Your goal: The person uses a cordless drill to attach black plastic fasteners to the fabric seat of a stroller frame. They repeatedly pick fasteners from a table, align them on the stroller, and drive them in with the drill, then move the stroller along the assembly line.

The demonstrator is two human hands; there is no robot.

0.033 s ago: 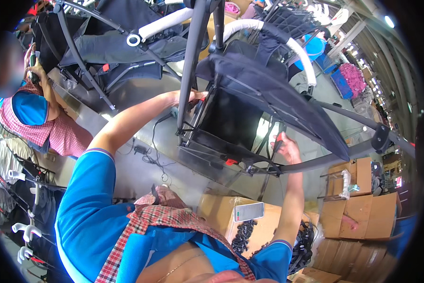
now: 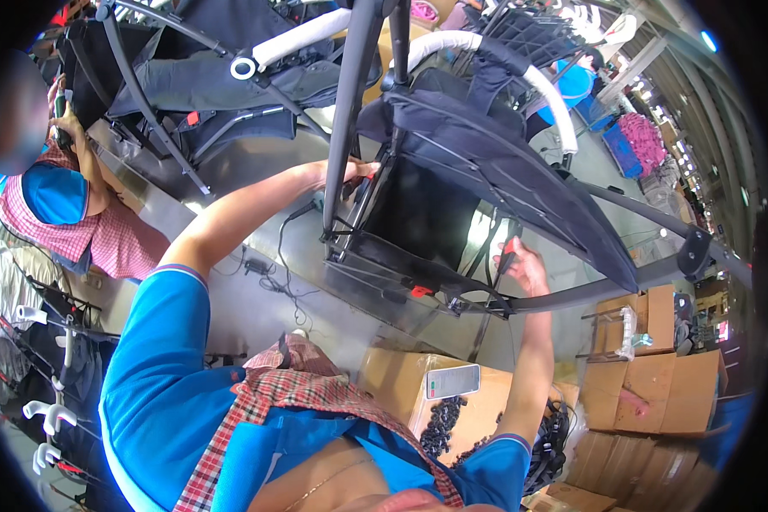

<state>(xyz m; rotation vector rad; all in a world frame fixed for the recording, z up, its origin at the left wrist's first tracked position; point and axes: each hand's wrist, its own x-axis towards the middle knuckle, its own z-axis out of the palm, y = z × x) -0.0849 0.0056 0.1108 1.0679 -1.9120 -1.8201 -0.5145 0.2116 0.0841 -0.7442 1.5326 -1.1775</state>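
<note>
A dark stroller frame [image 2: 341, 128] with black fabric stands tilted in front of me. Its large black panel [image 2: 520, 183] slopes down to the right. My left hand [image 2: 356, 171] grips the frame's left side, partly covered by an upright tube, and a small red part shows at its fingertips. On the right side, my right hand [image 2: 527, 269] closes around a black-and-red catch [image 2: 508, 247] by the frame, below the panel. Between the hands lies the black fabric seat [image 2: 422, 209], with a red tab [image 2: 420, 292] on its near edge.
Another stroller frame [image 2: 221, 119] stands at the far left, beside a co-worker [image 2: 85, 205] holding a tool. Close to me, a cardboard box [image 2: 392, 375] carries a phone [image 2: 452, 382] and small black parts [image 2: 440, 425]. Open cartons [image 2: 653, 388] stand at right; a cable [image 2: 286, 282] lies on the floor.
</note>
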